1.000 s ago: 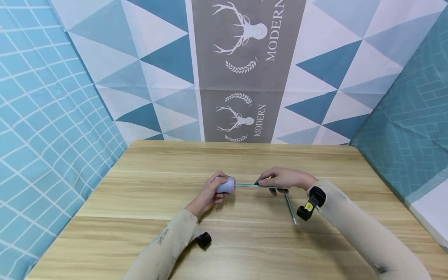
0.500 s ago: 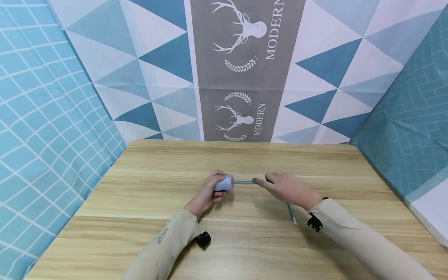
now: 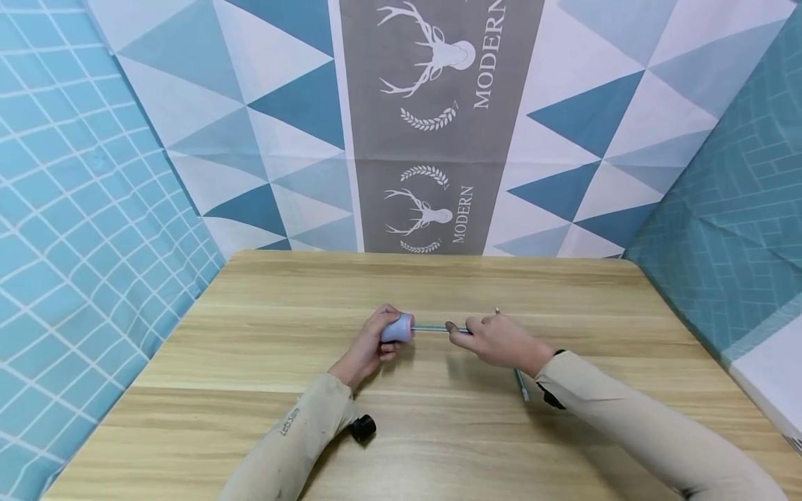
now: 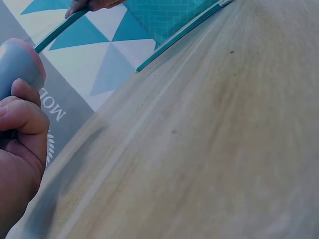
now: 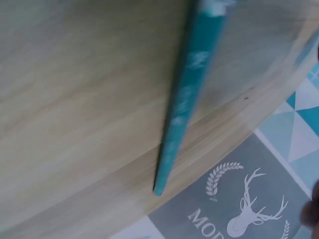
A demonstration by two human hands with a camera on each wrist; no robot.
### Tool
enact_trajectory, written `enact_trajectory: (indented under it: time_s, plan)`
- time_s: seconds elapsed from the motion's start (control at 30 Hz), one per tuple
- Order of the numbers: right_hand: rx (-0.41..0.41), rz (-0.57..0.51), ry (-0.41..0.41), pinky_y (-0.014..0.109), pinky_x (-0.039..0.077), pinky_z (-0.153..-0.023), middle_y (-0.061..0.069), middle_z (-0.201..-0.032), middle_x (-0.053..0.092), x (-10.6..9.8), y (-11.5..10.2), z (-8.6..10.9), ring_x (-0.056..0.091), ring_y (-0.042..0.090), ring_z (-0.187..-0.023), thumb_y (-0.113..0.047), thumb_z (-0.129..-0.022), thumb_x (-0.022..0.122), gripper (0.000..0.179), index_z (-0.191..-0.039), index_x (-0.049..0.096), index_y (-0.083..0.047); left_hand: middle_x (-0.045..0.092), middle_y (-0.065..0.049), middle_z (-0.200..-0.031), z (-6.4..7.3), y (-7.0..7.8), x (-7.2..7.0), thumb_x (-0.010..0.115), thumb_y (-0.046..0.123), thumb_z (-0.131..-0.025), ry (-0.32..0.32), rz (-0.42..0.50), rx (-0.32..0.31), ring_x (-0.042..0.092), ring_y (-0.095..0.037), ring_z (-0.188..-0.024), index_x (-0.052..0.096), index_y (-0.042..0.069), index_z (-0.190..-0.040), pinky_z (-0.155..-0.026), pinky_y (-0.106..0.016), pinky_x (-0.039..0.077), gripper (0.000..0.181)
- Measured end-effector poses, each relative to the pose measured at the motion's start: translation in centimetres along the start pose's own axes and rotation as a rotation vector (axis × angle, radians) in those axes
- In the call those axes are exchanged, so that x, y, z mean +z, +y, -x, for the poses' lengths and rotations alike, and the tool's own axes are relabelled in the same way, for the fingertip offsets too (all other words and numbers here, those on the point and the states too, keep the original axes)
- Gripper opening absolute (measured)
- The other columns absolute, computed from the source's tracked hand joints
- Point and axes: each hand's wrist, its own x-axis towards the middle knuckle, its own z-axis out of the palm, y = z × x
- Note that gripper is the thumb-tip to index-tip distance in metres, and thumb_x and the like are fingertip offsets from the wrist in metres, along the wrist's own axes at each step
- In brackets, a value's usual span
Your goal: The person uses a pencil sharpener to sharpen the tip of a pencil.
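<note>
My left hand [image 3: 366, 351] grips a light blue pencil sharpener [image 3: 396, 328] with a pink rim, lying on its side above the table. One end of a green pencil [image 3: 429, 328] is inside the sharpener's pink-rimmed face. My right hand [image 3: 501, 341] pinches that pencil to the right of the sharpener; a pale tip shows just above the knuckles. On the table under my right wrist lies a second green pencil [image 3: 521, 385], partly hidden in the head view. The left wrist view shows the sharpener [image 4: 22, 62], the held pencil [image 4: 61, 31] and the lying pencil [image 4: 182, 36].
The wooden table [image 3: 438, 445] spreads around both hands. Behind it hangs a patterned cloth [image 3: 432, 160], with blue cloth at both sides. A white object [image 3: 773, 383] stands at the right edge.
My right hand has rolled over, back upward, and shifted its grip on the pencil; its fingers, straighter half a second ago, now pinch it. The left hand and sharpener are nearly still.
</note>
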Motion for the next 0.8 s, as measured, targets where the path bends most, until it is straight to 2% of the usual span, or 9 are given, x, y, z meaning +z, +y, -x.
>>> enact_trajectory:
  time_s: [0.07, 0.13, 0.3, 0.37, 0.43, 0.6, 0.7, 0.8]
  plan:
    - [0.043, -0.111, -0.080, 0.020, 0.025, -0.037, 0.001, -0.061, 0.043, -0.3, -0.1, -0.1, 0.027, 0.007, -0.043, 0.000, -0.092, 0.056, 0.029, -0.118, 0.055, -0.011, 0.054, -0.008, -0.083, 0.0, -0.1, 0.0, 0.049, 0.025, -0.096, -0.003, 0.005, -0.004, 0.038, -0.006, -0.049, 0.050, 0.017, -0.095, -0.040, -0.017, 0.029, 0.008]
    - [0.106, -0.272, -0.147, 0.020, 0.028, -0.039, -0.001, -0.060, 0.047, -0.7, 0.0, -0.4, 0.030, 0.005, -0.044, 0.002, -0.088, 0.062, 0.031, -0.116, 0.055, -0.011, 0.055, -0.008, -0.083, -0.1, -0.2, 0.0, 0.048, 0.025, -0.096, -0.002, 0.004, -0.003, 0.038, -0.006, -0.049, 0.050, 0.017, -0.095, -0.040, -0.017, 0.029, 0.008]
    - [0.319, -0.803, -0.266, 0.020, 0.034, -0.045, -0.002, -0.065, 0.055, -1.1, 0.8, -1.5, 0.034, 0.001, -0.049, -0.006, -0.101, 0.054, 0.005, -0.103, 0.055, -0.010, 0.056, -0.009, -0.083, -0.1, -0.2, -0.1, 0.050, 0.024, -0.095, 0.010, 0.007, 0.000, 0.038, -0.006, -0.049, 0.051, 0.018, -0.095, -0.039, -0.016, 0.028, 0.007]
    - [0.409, -0.986, -0.333, 0.020, 0.034, -0.049, -0.003, -0.066, 0.051, -1.1, 1.3, -1.9, 0.034, 0.002, -0.051, -0.010, -0.103, 0.051, 0.006, -0.101, 0.056, -0.009, 0.055, -0.010, -0.083, -0.1, -0.1, -0.2, 0.051, 0.024, -0.095, 0.016, 0.004, 0.000, 0.038, -0.006, -0.049, 0.051, 0.018, -0.095, -0.039, -0.016, 0.029, 0.006]
    - [0.508, -1.185, -0.444, 0.022, 0.032, -0.047, -0.004, -0.063, 0.045, -1.1, 2.0, -2.2, 0.032, 0.005, -0.049, -0.015, -0.105, 0.048, 0.012, -0.103, 0.056, -0.006, 0.055, -0.010, -0.083, 0.0, 0.0, -0.3, 0.051, 0.024, -0.095, 0.013, -0.002, 0.000, 0.038, -0.007, -0.049, 0.051, 0.018, -0.095, -0.040, -0.017, 0.030, 0.007]
    - [0.782, -1.704, -0.711, 0.022, 0.020, -0.038, -0.004, -0.056, 0.028, -0.8, 3.8, -2.5, 0.023, 0.008, -0.041, -0.023, -0.106, 0.046, 0.030, -0.112, 0.042, 0.006, 0.055, -0.010, -0.083, -0.1, 0.0, -0.3, 0.051, 0.024, -0.096, 0.002, -0.008, 0.004, 0.039, -0.007, -0.050, 0.052, 0.017, -0.096, -0.040, -0.017, 0.030, 0.007]
    - [0.849, -1.932, -0.794, 0.019, 0.016, -0.037, -0.005, -0.057, 0.024, -0.2, 4.6, -2.4, 0.021, 0.003, -0.040, -0.021, -0.105, 0.046, 0.028, -0.109, 0.037, 0.006, 0.054, -0.009, -0.083, -0.2, -0.1, -0.2, 0.051, 0.025, -0.096, -0.001, -0.023, 0.007, 0.040, -0.007, -0.051, 0.053, 0.019, -0.094, -0.040, -0.017, 0.030, 0.007]
    - [0.856, -2.076, -0.855, 0.017, 0.015, -0.036, -0.006, -0.057, 0.023, 0.4, 5.0, -2.0, 0.023, 0.000, -0.039, -0.017, -0.107, 0.040, 0.018, -0.108, 0.041, 0.001, 0.054, -0.009, -0.082, -0.1, -0.1, -0.1, 0.052, 0.025, -0.094, 0.002, -0.039, 0.003, 0.041, -0.009, -0.051, 0.055, 0.020, -0.091, -0.040, -0.018, 0.030, 0.006]
